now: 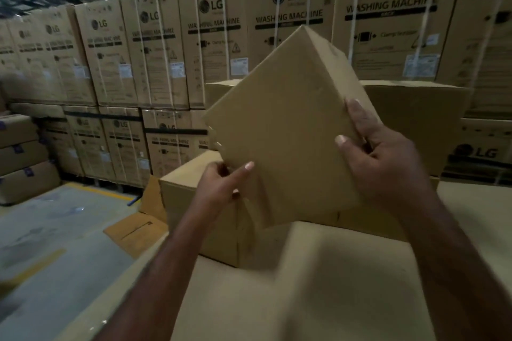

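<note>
A plain brown cardboard box (282, 124) is held up in front of me, tilted with one corner pointing upward. My left hand (221, 185) grips its lower left corner, thumb on the near face and fingers curled behind the edge. My right hand (385, 158) grips its right edge, thumb on the near face and fingers wrapped round the side. The box hangs in the air above other cartons and touches none that I can see.
A wide cardboard surface (318, 293) lies just below my arms. Plain cartons (188, 202) stand behind it. Tall stacks of LG washing machine boxes (285, 22) wall off the back and right. Grey floor (55, 230) with flattened cardboard (135, 232) lies to the left.
</note>
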### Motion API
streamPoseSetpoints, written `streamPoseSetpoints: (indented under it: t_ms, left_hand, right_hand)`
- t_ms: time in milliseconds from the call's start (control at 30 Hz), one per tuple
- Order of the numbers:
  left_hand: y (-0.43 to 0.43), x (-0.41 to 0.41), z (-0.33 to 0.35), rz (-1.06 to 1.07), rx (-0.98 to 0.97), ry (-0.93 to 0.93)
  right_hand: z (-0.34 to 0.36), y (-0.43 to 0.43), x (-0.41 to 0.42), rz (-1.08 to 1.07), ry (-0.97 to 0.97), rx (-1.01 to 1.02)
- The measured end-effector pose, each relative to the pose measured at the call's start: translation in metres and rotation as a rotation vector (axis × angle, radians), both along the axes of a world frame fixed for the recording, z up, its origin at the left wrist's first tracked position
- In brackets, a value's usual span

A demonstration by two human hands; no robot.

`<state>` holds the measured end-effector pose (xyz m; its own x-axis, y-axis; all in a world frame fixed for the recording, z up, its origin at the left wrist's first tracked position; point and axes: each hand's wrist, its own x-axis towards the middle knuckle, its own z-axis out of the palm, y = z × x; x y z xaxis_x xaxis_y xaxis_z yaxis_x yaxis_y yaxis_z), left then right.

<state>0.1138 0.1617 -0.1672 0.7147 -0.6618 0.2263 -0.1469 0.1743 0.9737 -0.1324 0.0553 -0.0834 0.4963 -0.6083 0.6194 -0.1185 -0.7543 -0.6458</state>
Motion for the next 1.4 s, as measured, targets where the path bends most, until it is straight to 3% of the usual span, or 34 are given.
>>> streamPoseSetpoints:
  t_ms: [233,367,467,600,800,1000,1133,1300,1400]
  left_hand:
    - [-0.052,-0.093,-0.066,-0.232,0.327,0.12]
    - [-0.062,-0.142,-0.101,-0.419,0.558,0.168]
    - [-0.063,-0.16,-0.121,-0.542,0.626,0.147]
    - [-0.062,-0.178,-0.116,-0.518,0.634,0.129]
    - [-0.069,-0.175,-0.052,-0.625,0.45,-0.013]
    - [-0.074,-0.167,-0.043,-0.657,0.705,-0.317]
    - [-0.08,-0.174,-0.053,-0.49,0.838,-0.523]
    - [-0.09,-0.189,-0.04,-0.453,0.787,-0.825]
    - [-0.1,-0.192,-0.044,-0.472,0.716,-0.852]
  right_hand:
    - [-0.021,0.003,-0.085,-0.15,0.611,-0.038]
    - [-0.05,-0.001,-0.112,-0.147,0.744,0.043]
    - [-0.077,-0.009,-0.127,-0.091,0.826,0.114]
    - [-0.105,-0.022,-0.139,-0.034,0.745,0.215]
    - [-0.113,-0.03,-0.154,-0.043,0.637,0.172]
    - [-0.137,-0.068,-0.182,-0.32,0.328,0.265]
    - [-0.159,-0.073,-0.185,-0.348,0.43,0.099]
    - [-0.162,-0.071,-0.182,-0.327,0.619,-0.093]
    - [-0.162,-0.072,-0.183,-0.322,0.605,-0.11]
